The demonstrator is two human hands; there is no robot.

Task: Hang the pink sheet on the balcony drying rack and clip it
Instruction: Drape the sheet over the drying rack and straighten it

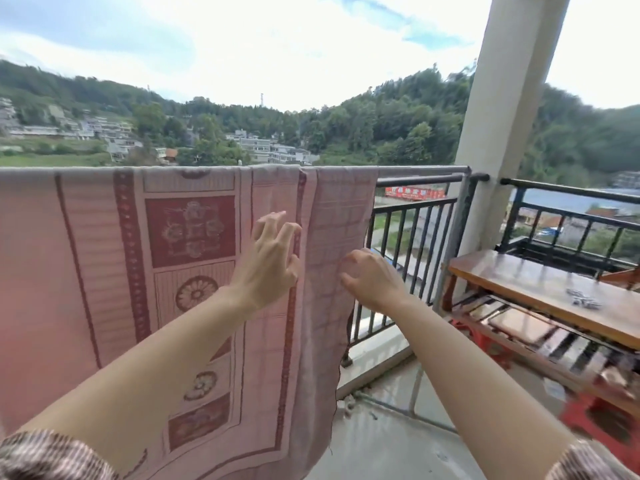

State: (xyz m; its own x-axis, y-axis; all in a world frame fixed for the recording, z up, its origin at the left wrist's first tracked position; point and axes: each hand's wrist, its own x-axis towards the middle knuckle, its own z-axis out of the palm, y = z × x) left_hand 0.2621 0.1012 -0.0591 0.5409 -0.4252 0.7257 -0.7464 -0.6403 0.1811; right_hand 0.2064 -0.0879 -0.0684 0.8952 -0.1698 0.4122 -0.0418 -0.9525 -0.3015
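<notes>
Hanging over the rack bar point(420, 170), the pink sheet point(104, 271) runs lengthwise left to right along it and drops straight down. Fabric is pale pink with dark red borders and flower medallions (right edge plainer, faintly checked). Both hands sit against its right portion: left hand point(272, 259) fingers spread, released; right hand point(370, 278) curled loosely, gripping nothing clearly.

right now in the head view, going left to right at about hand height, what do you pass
pink sheet → left hand → right hand → black railing → white pillar → wooden bench with small clips lying on it
</notes>
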